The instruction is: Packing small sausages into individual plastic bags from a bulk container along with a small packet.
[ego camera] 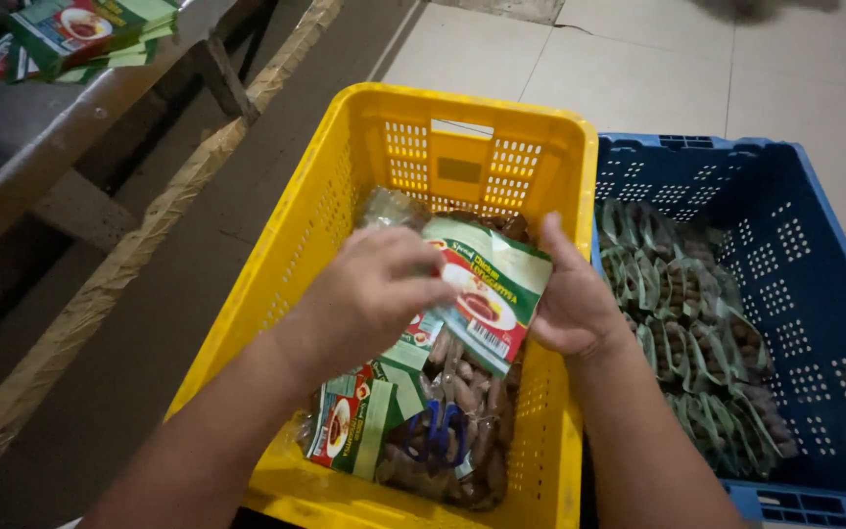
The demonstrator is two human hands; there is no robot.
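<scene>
Over a yellow plastic crate (325, 216), my left hand (369, 299) and my right hand (570, 304) together hold a clear bag of brown nuts topped with a green, white and red folded card label (487, 294). My left hand grips the label from the left, and my right hand supports its right edge. Several more labelled bags of nuts (413, 431) lie in the yellow crate beneath, along with a pair of blue-handled scissors (443, 436).
A blue plastic crate (815, 294) to the right holds rows of packed nut bags (697, 333). At the top left, a bench (41, 137) carries a stack of green card labels (80, 34). Pale floor tiles (638, 69) lie beyond the crates.
</scene>
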